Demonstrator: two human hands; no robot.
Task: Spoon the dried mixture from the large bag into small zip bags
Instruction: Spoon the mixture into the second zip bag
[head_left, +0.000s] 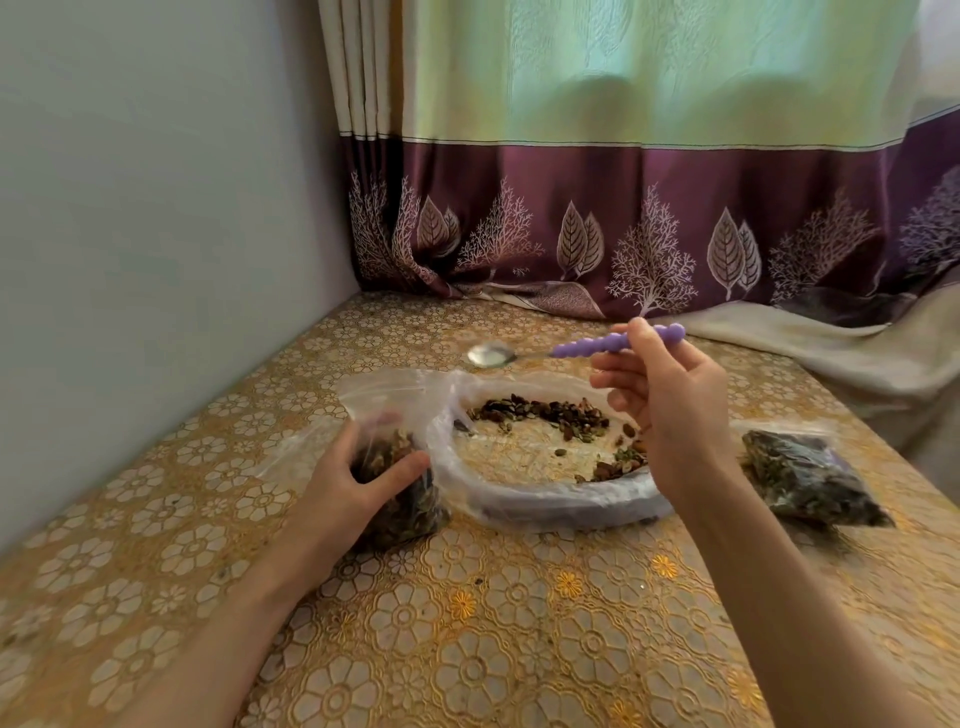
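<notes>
Two hands busy — left hand (358, 480) gripping small bag (400, 483) near counter's (467, 649) left edge, right hand (670, 410) pinching empty spoon (566, 349), bowl leftward above large bag (550, 457) — mixture (550, 413) directly below, nearer right.

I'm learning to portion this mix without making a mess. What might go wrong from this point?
1. The small zip bag is held by the left hand alone; its floppy mouth may fold shut, so a spoonful could miss.
2. The spoon in the right hand has to cross the large bag's rolled rim; pieces could drop onto the tablecloth.
3. Little dried mixture remains, thinly spread, so scooping may scatter it.
</notes>
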